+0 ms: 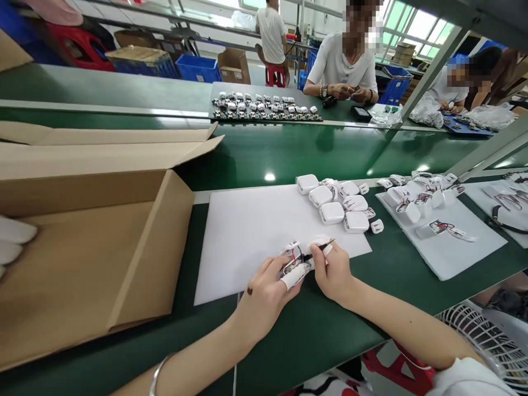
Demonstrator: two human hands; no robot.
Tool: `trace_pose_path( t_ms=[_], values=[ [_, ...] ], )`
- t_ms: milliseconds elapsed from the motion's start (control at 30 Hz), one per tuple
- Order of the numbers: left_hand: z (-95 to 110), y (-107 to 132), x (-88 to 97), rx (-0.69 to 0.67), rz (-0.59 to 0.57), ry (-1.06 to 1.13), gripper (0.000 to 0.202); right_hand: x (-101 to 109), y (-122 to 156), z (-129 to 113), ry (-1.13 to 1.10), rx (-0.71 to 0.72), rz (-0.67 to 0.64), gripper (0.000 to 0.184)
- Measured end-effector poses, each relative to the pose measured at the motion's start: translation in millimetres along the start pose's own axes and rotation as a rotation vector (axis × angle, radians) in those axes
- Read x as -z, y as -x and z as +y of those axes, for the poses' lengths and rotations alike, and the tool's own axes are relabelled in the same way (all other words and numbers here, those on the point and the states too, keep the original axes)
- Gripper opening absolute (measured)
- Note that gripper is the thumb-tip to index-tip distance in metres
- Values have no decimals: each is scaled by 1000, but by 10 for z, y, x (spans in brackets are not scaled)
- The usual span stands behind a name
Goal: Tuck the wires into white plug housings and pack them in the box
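My left hand is closed around a small open white plastic housing with red and black wires showing inside. White covers sit on some of my fingertips. My right hand pinches slim black tweezers, whose dark end reaches into the wires of the housing. Both hands are over the front edge of a white foam sheet. Behind them on the sheet lies a group of rounded white plastic cases, with a few smaller white pieces beside them.
A large open cardboard box stands at left. On a second foam sheet at right lie several wired white housings. Across the green conveyor, a tray of small assemblies sits near a seated person.
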State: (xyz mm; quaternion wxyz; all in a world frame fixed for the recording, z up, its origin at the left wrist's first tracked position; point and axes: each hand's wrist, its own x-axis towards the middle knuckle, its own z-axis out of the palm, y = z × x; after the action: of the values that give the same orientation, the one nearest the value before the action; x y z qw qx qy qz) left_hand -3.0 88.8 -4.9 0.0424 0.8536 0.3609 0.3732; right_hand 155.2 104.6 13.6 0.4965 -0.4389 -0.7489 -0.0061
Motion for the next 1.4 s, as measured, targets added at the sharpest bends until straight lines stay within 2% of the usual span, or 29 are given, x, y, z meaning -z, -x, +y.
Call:
trace_pose_path(
  t_ms=[67, 200, 267, 367, 600, 767, 833, 900, 967, 1000, 1100, 1233, 1400],
  values=[
    [1, -4, 7, -12, 14, -7, 10, 53, -14, -18, -25, 60, 1, 21],
    [-1, -7, 19, -31, 27, -4, 11, 178, -34, -56, -64, 201, 110, 17],
    [-1, -12, 20, -35, 19, 2, 11, 197, -46, -58, -93, 159, 120, 17],
    [-2, -14, 12, -28, 19, -3, 10, 150, -45, -23, -140, 95, 59, 19],
    [-23, 16, 3, 12, 5, 35, 8, -45, 91, 90, -107, 189, -31, 18],
    [-14, 15, 13, 17, 11, 6, 10, -84, 95, 46, -60, -3, -146, 30],
    [-20, 6, 16, 7, 26, -1, 11, 0, 39, 0, -92, 52, -100, 26],
    [-28, -4, 16, -15, 29, 9, 13, 130, -31, -40, -131, 116, 19, 20],
    [-30, -10, 13, -28, 24, 11, 14, 245, -99, -48, -192, 91, 94, 21],
    [-27, -11, 12, -30, 23, 8, 14, 279, -127, -36, -230, 55, 88, 22],
    [-12, -4, 10, -22, 7, -9, 14, 273, -175, 48, -347, -15, -39, 27],
    [0, 12, 23, -32, -39, -34, 14, 167, -181, 131, -451, 36, -205, 31],
    [-1, 23, 44, -35, -68, -58, 16, 130, -190, 106, -424, 99, -234, 29]
  ],
)
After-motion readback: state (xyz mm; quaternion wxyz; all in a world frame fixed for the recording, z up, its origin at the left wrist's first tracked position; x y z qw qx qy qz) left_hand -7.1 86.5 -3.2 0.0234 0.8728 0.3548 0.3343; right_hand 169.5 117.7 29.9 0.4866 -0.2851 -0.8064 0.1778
